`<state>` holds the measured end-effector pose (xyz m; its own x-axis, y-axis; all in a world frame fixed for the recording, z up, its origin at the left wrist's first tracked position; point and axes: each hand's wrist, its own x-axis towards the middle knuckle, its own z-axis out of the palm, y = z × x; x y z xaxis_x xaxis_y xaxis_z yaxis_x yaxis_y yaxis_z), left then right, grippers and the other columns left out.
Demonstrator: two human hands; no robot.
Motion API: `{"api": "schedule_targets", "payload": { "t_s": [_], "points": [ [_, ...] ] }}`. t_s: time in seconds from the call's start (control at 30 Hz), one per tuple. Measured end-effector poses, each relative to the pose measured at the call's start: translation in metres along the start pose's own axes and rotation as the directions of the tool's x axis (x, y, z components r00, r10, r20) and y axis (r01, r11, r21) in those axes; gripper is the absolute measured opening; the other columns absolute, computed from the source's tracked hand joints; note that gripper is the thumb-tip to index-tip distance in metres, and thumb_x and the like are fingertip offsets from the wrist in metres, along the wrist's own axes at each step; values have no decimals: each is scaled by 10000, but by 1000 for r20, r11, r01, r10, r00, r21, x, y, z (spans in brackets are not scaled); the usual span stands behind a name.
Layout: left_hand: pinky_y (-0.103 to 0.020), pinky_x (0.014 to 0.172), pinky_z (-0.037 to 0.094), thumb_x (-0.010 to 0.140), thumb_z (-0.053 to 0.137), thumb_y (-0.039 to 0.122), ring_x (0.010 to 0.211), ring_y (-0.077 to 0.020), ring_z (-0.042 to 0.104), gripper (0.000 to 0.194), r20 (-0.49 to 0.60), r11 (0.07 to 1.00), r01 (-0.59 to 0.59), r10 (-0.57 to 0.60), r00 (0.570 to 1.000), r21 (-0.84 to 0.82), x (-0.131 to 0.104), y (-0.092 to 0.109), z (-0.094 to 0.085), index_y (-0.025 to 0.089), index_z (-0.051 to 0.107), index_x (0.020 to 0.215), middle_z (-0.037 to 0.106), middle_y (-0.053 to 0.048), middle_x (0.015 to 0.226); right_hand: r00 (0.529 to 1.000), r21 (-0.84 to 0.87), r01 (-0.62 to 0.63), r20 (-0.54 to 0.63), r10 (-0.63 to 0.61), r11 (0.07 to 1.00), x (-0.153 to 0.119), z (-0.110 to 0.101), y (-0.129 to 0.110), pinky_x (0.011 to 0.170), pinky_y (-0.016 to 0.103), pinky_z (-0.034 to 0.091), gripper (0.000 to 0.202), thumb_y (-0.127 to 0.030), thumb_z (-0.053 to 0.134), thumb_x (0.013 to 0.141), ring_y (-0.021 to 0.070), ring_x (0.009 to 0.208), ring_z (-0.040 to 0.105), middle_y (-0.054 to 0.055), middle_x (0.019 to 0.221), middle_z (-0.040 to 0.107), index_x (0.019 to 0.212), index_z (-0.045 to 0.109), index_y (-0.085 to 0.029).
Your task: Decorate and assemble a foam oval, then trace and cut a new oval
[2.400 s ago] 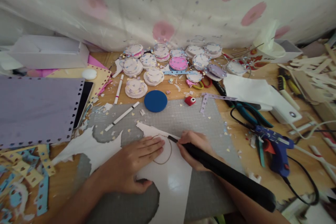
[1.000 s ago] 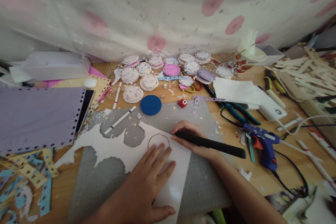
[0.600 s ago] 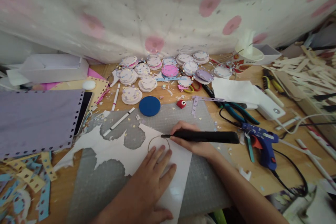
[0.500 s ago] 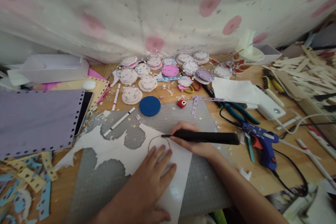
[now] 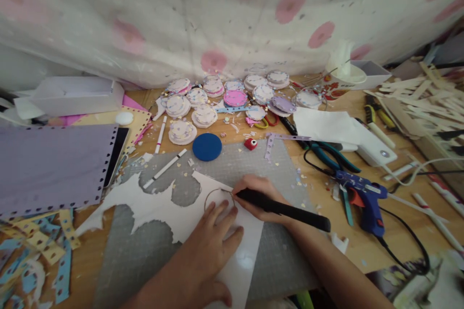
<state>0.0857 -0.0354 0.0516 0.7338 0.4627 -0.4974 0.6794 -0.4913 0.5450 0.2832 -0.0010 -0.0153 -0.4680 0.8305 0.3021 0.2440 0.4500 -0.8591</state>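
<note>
My left hand lies spread on a white sheet, its fingertips reaching over a round outline on the sheet. In my right hand is a long, black-handled tool with a thin tip, which meets the top of that outline. Whether the tip is a blade or a point is too small to tell. Ragged, rounded gaps run along the sheet's left part. Under it lies a grey cutting mat. Beyond the sheet sits a blue disc.
Several layered paper rounds stand at the back. To the right lie a blue glue gun with its cord, teal-handled pliers and a white device. Paper scraps and a purple sheet lie left.
The black tool has tilted, its rear end dropping towards me. My right hand has shifted slightly left along the outline, while my left hand stays flat on the sheet.
</note>
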Motion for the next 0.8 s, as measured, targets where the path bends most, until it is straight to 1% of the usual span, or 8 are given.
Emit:
{"api": "schedule_targets", "payload": {
  "t_s": [0.17,0.27,0.4,0.57,0.63,0.7,0.73,0.8],
  "points": [
    [-625,1113,228,516,834,520,1412,-427,164,960,-12,1000,-10,10,1000,-21,3,-7,3,134,514,1334,296,-196,1514,1000,-9,-6,5,6,1000,1,-1,-1,581,217,429,126,-95,583,763,113,612,547,-4,700,596,842,610,-190],
    [-630,1114,218,527,825,528,1413,-424,163,951,-29,999,-27,26,999,-43,2,-11,5,140,513,1337,293,-197,1514,1000,-10,-16,11,17,1000,0,-4,-3,565,205,421,147,-80,579,756,100,588,536,-14,696,593,848,613,-191],
    [-631,1116,217,524,838,505,1411,-430,164,939,-38,998,-24,22,999,-66,1,-10,4,137,523,1328,302,-196,1511,995,8,-100,22,100,995,-3,-8,-4,557,206,425,101,-117,571,798,98,578,536,-20,696,599,831,609,-205],
    [-634,1105,239,517,846,491,1404,-441,177,958,-7,1000,-11,11,1000,-11,0,-5,1,126,511,1337,298,-204,1510,979,41,-201,-1,202,979,-4,-7,-4,565,232,443,24,-220,591,833,120,600,551,-17,681,607,813,604,-217],
    [-631,1106,238,526,841,494,1405,-440,174,953,-10,1000,-13,13,1000,4,0,-5,2,124,508,1339,300,-204,1510,974,50,-223,-26,225,973,-3,-7,-5,572,241,443,34,-240,604,829,126,619,550,-11,694,607,806,598,-216],
    [-627,1112,227,543,826,515,1410,-435,164,946,-30,999,-31,31,999,8,0,-7,4,129,502,1343,296,-199,1515,963,84,-249,-84,256,965,-2,-8,-8,573,245,433,51,-251,611,828,130,635,543,-6,715,600,803,582,-217],
    [-624,1116,219,553,816,529,1412,-431,159,942,-46,999,-43,43,998,8,-1,-8,5,131,498,1346,296,-196,1516,951,115,-263,-135,278,958,-2,-9,-10,560,243,420,62,-258,611,830,127,626,530,-10,711,586,808,568,-220],
    [-625,1119,208,571,796,558,1415,-431,145,940,-65,997,-73,74,995,15,-2,-10,8,129,491,1350,287,-198,1519,908,201,-293,-248,338,935,-2,-11,-13,515,236,375,92,-280,608,838,115,570,480,-32,665,538,830,531,-231]
  ]
}}
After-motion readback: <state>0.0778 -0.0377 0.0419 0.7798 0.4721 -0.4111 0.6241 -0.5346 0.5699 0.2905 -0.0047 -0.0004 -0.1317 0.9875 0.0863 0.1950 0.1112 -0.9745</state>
